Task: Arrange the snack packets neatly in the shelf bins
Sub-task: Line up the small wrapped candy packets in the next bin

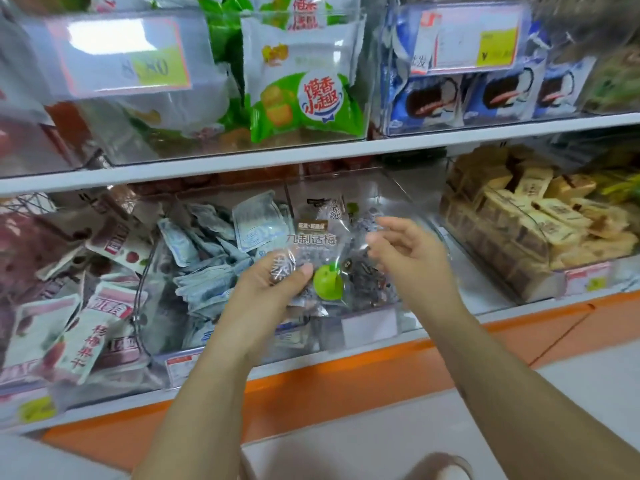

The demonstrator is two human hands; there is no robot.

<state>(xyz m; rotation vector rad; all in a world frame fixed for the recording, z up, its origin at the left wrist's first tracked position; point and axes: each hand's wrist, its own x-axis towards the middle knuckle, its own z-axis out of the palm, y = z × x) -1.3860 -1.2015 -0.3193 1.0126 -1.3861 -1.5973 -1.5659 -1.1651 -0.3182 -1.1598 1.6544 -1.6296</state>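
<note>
The white metal shelf (242, 168) carries glossy bins. Over the clear plastic middle bin (369, 323), the left hand (273, 289) has its grip pinched on the lower edge of a crinkly transparent packet of dark dried plums (313, 244), long axis pointing up and away. The right hand (405, 251), fingers loosely spread and holding nothing, hovers just right of it, nearer the free upper half.
</note>
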